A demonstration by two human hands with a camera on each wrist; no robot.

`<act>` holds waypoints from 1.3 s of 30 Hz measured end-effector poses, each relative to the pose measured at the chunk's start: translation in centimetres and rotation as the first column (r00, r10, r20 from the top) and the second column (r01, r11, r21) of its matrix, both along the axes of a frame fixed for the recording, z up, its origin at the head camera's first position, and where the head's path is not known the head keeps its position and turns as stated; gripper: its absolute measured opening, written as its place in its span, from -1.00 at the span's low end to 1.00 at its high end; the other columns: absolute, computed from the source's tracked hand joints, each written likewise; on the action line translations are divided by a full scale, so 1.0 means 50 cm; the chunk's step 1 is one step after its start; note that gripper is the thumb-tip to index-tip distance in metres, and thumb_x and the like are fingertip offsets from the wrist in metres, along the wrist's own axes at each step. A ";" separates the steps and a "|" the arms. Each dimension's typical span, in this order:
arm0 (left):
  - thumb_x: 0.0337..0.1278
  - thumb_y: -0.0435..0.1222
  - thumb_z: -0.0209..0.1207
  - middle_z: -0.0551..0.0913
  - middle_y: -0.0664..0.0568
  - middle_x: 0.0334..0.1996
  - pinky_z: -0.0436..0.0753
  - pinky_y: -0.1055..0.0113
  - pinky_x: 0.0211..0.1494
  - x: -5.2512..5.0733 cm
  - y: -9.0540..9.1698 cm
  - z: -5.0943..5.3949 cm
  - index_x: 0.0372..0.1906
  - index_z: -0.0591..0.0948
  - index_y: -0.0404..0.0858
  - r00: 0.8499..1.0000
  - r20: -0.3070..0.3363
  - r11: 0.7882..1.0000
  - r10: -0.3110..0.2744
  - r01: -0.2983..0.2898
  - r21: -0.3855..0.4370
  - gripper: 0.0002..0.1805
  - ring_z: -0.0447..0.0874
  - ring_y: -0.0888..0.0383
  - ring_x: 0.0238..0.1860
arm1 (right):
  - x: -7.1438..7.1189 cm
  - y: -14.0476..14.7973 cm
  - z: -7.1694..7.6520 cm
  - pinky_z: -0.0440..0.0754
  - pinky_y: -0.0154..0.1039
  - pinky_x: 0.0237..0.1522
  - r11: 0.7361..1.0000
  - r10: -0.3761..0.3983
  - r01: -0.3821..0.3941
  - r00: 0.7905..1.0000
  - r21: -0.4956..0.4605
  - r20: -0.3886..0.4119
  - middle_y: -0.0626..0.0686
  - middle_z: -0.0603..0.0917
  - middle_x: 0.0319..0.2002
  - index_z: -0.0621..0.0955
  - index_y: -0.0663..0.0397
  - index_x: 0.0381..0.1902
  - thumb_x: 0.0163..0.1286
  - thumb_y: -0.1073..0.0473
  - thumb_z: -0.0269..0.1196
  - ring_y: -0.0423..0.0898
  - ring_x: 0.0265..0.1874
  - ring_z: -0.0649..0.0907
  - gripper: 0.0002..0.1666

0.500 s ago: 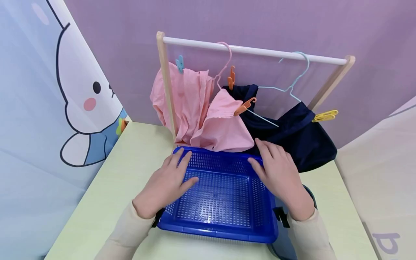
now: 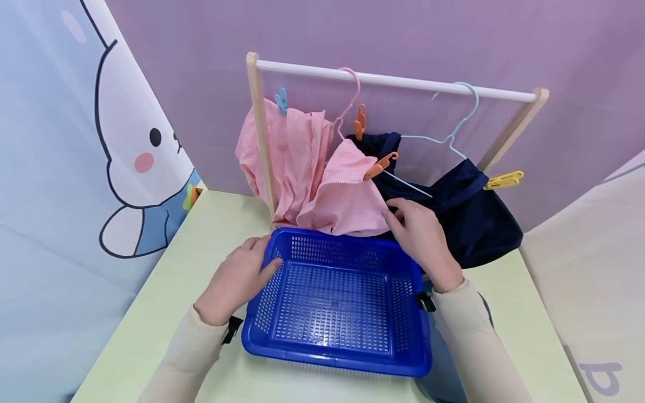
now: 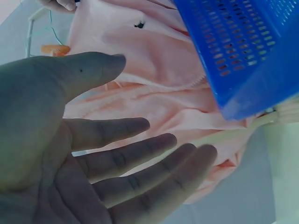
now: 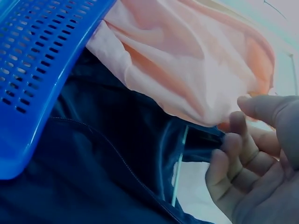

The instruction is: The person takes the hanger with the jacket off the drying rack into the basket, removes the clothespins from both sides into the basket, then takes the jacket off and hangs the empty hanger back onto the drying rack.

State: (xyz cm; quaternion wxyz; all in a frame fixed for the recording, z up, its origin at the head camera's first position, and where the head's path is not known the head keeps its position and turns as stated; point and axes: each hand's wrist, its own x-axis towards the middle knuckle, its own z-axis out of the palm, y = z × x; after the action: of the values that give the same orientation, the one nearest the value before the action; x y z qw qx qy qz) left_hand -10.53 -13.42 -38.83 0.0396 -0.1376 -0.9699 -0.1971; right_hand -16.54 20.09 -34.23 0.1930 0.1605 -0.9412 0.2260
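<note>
A blue perforated plastic basket (image 2: 332,358) stands on the table before a small clothes rack. Beside its far left corner is my left hand (image 2: 239,280), fingers spread and loosely straight, holding nothing in the left wrist view. My right hand (image 2: 420,232) is at the lower right edge of a pink garment (image 2: 347,204), thumb and bent fingers close to the cloth. In the right wrist view a gap shows between thumb and fingers; whether they touch the fabric is unclear. Behind that hand hangs a dark navy garment (image 2: 481,224).
The rack's white bar (image 2: 393,83) carries a pink hanger (image 2: 356,89) and a light blue hanger (image 2: 476,109). Clothespins on the clothes include a blue one (image 2: 281,101), orange ones and a yellow one (image 2: 504,180). A grey-blue object (image 2: 440,364) lies partly under my right forearm.
My left hand has moved left and out from over the basket. My right hand has shifted left and up to the pink garment's edge, its fingers bending more.
</note>
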 end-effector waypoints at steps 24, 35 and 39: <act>0.41 -0.08 0.18 0.51 -0.39 0.19 0.58 -0.17 0.14 -0.020 -0.017 0.006 0.35 0.39 -0.49 0.996 0.059 0.995 0.061 -0.065 0.071 -0.34 0.56 -0.29 0.14 | -0.015 -0.004 0.008 0.59 0.09 -0.46 0.998 -0.001 0.009 0.993 0.067 -0.121 0.12 0.57 -0.38 0.54 0.21 -0.23 0.56 0.22 0.09 0.07 -0.47 0.57 -0.83; 0.41 -0.11 0.20 0.53 -0.38 0.17 0.64 -0.13 0.06 -0.023 -0.014 0.032 0.32 0.43 -0.47 0.998 -0.045 0.995 0.046 -0.042 0.088 -0.39 0.60 -0.28 0.10 | 0.035 0.058 0.038 0.61 0.07 -0.49 0.995 -0.030 0.049 0.977 0.083 -0.211 0.18 0.58 -0.37 0.54 0.27 -0.19 0.53 0.25 0.13 0.06 -0.50 0.54 -0.85; 0.41 -0.12 0.20 0.53 -0.37 0.17 0.64 -0.13 0.06 -0.023 -0.011 0.036 0.32 0.43 -0.47 0.997 -0.059 0.995 0.042 -0.037 0.089 -0.40 0.59 -0.27 0.11 | 0.056 0.085 0.045 0.57 0.10 -0.51 0.994 -0.058 0.078 0.966 0.070 -0.250 0.20 0.58 -0.37 0.54 0.28 -0.17 0.51 0.26 0.15 0.09 -0.49 0.55 -0.86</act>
State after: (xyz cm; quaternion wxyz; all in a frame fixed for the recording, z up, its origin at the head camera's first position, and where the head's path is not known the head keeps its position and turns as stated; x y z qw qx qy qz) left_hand -11.67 -13.98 -37.03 0.0792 -0.1223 -0.9611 -0.2345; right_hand -13.76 24.34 -31.95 0.3101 0.1626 -0.9230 0.1598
